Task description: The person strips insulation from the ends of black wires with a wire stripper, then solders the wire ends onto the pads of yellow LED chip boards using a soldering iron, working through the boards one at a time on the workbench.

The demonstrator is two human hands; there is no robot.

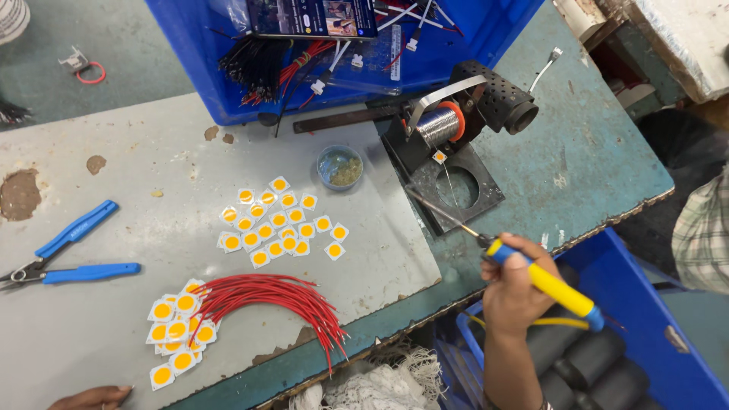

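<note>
Fingers (510, 267) of the right hand (512, 292) are wrapped tight around the yellow-and-blue handled soldering iron (543, 282), a full fist rather than a pencil pinch; the iron sits at the right edge of the bench, its thin dark tip (440, 211) angled up-left over the black metal iron stand with the round hole (456, 190). Risks, as I read them: the hot tip is close to the small square yellow-centred LED chip (439, 156) resting on the stand and to the spool of silver solder wire (439, 123), so a slip could scorch either; the yellow cord (558, 322) trails down toward the blue plastic crate (645, 304) and could snag and jerk the tip. The bundle of thin red wires (277, 298) hangs over the grey table edge (364, 334) and could get swept off, along with the loose pile of yellow LED chips (176, 334) beside it. Left hand (93, 397) is cut by the bottom frame edge, only knuckles showing, so I cannot tell its finger state; it lies near that pile. Hard to make out: contents of the small round blue tin (339, 167), likely flux; whether the tip touches the stand; another person's checked sleeve (705, 231) at right is cropped.
</note>
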